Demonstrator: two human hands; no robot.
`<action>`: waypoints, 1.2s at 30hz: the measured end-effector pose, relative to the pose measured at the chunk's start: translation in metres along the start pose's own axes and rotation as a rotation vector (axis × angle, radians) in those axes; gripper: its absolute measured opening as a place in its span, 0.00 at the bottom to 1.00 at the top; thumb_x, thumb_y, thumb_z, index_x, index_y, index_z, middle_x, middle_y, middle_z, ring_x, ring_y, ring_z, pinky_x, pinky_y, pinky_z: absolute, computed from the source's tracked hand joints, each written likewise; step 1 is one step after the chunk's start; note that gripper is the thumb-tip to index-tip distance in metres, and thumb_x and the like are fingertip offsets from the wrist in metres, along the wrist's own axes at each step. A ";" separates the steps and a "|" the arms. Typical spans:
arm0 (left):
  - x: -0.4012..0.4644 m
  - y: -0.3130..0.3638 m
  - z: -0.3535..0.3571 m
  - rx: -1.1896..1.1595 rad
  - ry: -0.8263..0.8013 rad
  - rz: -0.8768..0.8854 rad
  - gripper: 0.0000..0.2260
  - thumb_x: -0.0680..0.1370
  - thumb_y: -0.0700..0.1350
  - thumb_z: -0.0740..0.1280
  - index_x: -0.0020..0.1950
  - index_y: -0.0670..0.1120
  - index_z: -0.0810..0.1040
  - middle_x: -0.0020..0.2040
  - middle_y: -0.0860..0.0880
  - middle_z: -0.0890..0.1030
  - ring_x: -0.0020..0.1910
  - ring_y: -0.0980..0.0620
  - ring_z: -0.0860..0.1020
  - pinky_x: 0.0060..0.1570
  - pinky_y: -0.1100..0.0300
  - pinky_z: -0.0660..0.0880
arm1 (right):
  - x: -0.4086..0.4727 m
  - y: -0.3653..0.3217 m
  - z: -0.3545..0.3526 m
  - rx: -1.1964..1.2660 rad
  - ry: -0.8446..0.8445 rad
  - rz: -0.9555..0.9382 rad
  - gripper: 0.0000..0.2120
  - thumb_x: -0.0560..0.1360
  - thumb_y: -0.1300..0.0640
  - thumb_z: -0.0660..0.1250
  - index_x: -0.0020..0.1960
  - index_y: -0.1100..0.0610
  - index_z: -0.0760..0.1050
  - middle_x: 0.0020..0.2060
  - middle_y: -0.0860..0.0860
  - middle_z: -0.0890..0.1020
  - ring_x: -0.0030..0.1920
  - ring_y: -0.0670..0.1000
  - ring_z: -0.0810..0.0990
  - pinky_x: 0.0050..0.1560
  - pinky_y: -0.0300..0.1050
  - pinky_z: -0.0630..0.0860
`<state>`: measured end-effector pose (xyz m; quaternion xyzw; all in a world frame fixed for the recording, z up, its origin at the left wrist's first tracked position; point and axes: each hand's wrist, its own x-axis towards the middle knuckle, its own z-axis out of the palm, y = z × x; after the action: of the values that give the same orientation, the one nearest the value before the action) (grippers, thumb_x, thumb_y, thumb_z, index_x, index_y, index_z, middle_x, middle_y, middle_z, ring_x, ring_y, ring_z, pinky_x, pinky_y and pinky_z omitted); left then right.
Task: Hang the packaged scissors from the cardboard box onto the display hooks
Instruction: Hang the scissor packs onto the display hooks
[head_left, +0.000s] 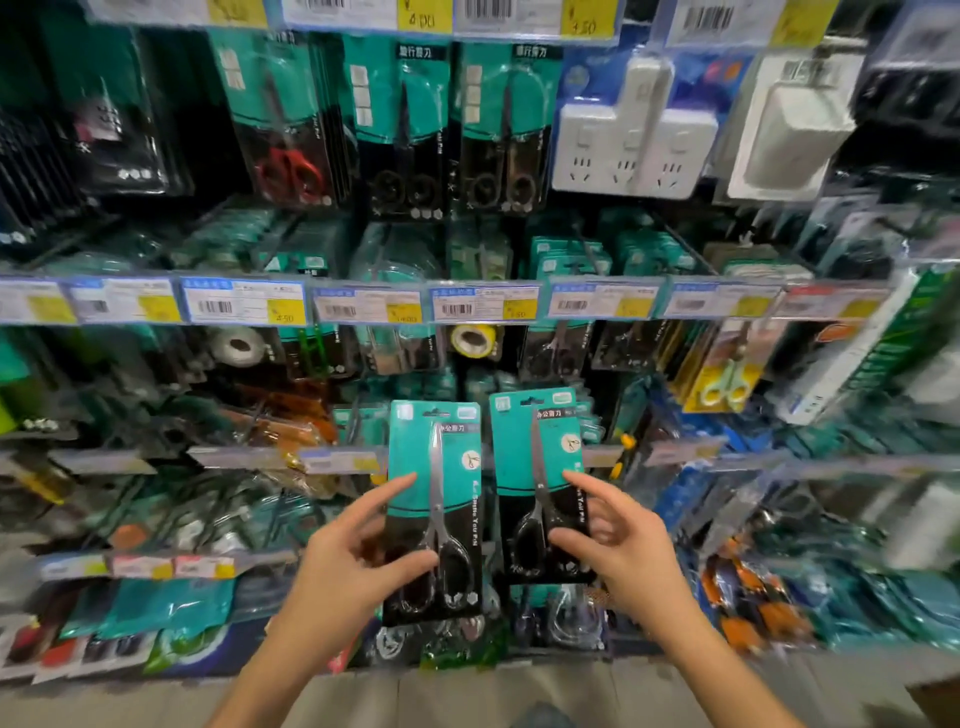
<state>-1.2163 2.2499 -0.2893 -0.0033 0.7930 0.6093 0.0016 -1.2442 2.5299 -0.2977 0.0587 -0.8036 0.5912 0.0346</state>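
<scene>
I hold two teal-and-black packs of black-handled scissors upright in front of the display wall. My left hand (353, 545) pinches the left pack (441, 467) by its left edge, thumb over the scissor handles. My right hand (613, 535) pinches the right pack (535, 447) by its right edge, thumb on the handles. Both packs sit side by side, hang holes at the top. Matching scissor packs hang on hooks just behind the right pack (587, 421) and higher up (400, 130). The cardboard box shows only as a brown corner (935, 701) at the bottom right.
Price-label rails (483, 304) run across the wall at several heights. White power strips (634, 130) hang at the upper right, yellow-handled scissors (727, 374) at the right, tape rolls (470, 340) in the middle row. Bagged goods crowd the lower hooks. The floor lies below.
</scene>
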 end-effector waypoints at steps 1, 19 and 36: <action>0.005 0.002 0.003 -0.012 -0.024 0.009 0.33 0.61 0.60 0.79 0.64 0.68 0.73 0.65 0.53 0.78 0.64 0.49 0.76 0.64 0.44 0.73 | 0.002 -0.001 -0.005 0.032 0.037 0.015 0.26 0.67 0.63 0.77 0.60 0.43 0.77 0.29 0.42 0.65 0.31 0.44 0.62 0.35 0.35 0.65; 0.069 0.049 0.072 0.146 -0.134 0.142 0.29 0.67 0.51 0.78 0.62 0.72 0.71 0.64 0.70 0.71 0.65 0.59 0.71 0.63 0.56 0.71 | 0.059 -0.013 -0.089 0.036 0.235 -0.047 0.24 0.67 0.58 0.77 0.61 0.44 0.77 0.49 0.42 0.78 0.46 0.37 0.77 0.48 0.32 0.75; 0.103 0.067 0.104 0.171 -0.077 0.165 0.30 0.64 0.53 0.76 0.62 0.72 0.72 0.63 0.70 0.73 0.58 0.66 0.74 0.65 0.55 0.72 | 0.091 0.000 -0.135 0.160 0.185 -0.024 0.26 0.65 0.61 0.76 0.59 0.43 0.77 0.55 0.57 0.80 0.38 0.49 0.77 0.42 0.33 0.76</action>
<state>-1.3199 2.3676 -0.2520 0.0857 0.8390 0.5370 -0.0177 -1.3362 2.6539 -0.2456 0.0161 -0.7465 0.6559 0.1110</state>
